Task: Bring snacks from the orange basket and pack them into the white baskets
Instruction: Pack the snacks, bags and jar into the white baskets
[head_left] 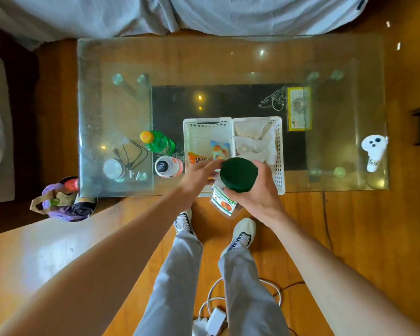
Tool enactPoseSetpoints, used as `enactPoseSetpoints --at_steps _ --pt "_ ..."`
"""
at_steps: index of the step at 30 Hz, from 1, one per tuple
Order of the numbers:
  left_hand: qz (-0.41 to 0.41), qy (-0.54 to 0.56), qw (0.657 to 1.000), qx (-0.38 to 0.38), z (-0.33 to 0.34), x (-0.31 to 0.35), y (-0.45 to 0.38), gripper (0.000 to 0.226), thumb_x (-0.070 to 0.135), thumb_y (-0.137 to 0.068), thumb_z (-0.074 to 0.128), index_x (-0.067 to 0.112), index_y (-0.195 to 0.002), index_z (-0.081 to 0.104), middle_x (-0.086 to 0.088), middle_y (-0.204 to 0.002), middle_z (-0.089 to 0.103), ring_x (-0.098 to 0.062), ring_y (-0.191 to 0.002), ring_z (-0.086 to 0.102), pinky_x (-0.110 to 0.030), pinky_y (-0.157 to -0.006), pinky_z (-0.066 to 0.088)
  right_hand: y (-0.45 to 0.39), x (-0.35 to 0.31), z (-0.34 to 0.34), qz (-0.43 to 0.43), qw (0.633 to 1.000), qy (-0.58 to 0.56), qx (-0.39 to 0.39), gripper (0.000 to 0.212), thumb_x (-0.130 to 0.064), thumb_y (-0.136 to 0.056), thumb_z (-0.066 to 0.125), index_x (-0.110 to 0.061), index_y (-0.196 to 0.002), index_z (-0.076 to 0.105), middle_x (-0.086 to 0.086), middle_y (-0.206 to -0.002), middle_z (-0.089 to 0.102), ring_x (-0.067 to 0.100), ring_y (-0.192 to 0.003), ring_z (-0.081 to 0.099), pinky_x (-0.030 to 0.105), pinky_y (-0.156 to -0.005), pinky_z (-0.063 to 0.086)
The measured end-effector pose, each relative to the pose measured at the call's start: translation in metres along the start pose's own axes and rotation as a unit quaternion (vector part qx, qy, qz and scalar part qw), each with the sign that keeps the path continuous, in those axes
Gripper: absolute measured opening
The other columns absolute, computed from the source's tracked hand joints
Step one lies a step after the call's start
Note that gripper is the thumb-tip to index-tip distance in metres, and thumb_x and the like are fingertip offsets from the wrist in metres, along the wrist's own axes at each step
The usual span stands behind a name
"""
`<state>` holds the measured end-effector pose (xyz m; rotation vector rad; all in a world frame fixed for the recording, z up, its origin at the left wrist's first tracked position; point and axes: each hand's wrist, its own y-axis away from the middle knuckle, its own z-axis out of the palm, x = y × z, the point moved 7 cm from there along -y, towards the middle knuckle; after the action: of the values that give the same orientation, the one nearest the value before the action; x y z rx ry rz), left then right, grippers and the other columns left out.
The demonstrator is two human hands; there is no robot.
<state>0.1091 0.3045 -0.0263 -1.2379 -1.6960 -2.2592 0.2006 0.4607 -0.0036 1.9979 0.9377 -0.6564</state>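
Note:
Two white baskets stand side by side on the glass table. The left white basket [192, 132] holds an orange snack packet [196, 158] and a blue one [220, 149]. The right white basket [278, 151] holds several pale packets [252, 141]. My right hand [255, 192] grips a jar with a dark green lid [238, 174] and a white and orange label [222, 203], held over the near edge of the baskets. My left hand [199, 175] reaches in beside the jar, fingers touching it near the lid. No orange basket is in view.
A green bottle [159, 141] and a white-and-red bottle [169, 166] stand left of the baskets. A yellow packet [298, 109] lies behind them and a white controller [374, 151] at the table's right edge. A bin with a purple bag [65, 200] sits by the left corner. Cables [214, 311] lie near my feet.

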Motion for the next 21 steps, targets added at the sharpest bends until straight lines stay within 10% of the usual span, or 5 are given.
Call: enactPoseSetpoints --at_steps 7,11,16,21 --pt "-0.1 -0.011 0.985 0.141 -0.03 -0.05 0.015 0.031 0.013 -0.091 0.051 0.004 -0.118 0.065 -0.004 -0.069 0.054 -0.026 -0.064 0.05 -0.032 -0.06 0.039 0.0 -0.036 -0.019 0.003 0.992 0.021 0.126 0.099 -0.054 -0.065 0.082 -0.034 -0.145 0.029 -0.007 -0.138 0.037 0.0 -0.118 0.039 0.003 -0.077 0.037" --pt "-0.065 -0.179 0.974 0.125 -0.022 -0.03 0.013 0.032 0.028 -0.093 0.05 0.024 -0.123 0.062 0.0 -0.102 0.069 -0.021 -0.078 0.064 -0.031 -0.069 0.056 -0.003 -0.039 -0.059 0.042 0.974 0.017 0.22 0.097 -0.059 -0.061 0.081 -0.031 -0.14 0.031 -0.001 -0.135 0.042 0.008 -0.112 0.047 0.008 -0.068 0.047" --pt "-0.06 -0.321 0.94 0.1 -0.01 -0.035 0.001 0.043 0.028 -0.096 0.049 0.026 -0.139 0.05 -0.008 -0.133 0.057 -0.032 -0.104 0.064 -0.044 -0.088 0.056 -0.033 -0.045 -0.054 -0.021 0.992 0.041 0.115 0.095 -0.053 -0.063 0.084 -0.039 -0.14 0.03 -0.014 -0.136 0.04 -0.001 -0.114 0.041 0.0 -0.07 0.037" --pt "-0.048 -0.439 0.892 0.095 -0.001 -0.06 -0.017 0.058 0.03 -0.095 0.05 0.028 -0.151 0.035 -0.005 -0.156 0.031 -0.03 -0.143 0.026 -0.051 -0.113 0.033 -0.083 -0.068 -0.01 -0.105 0.99 0.09 -0.011 0.097 -0.052 -0.064 0.085 -0.045 -0.143 0.028 -0.018 -0.142 0.04 -0.001 -0.121 0.039 0.018 -0.086 0.042"
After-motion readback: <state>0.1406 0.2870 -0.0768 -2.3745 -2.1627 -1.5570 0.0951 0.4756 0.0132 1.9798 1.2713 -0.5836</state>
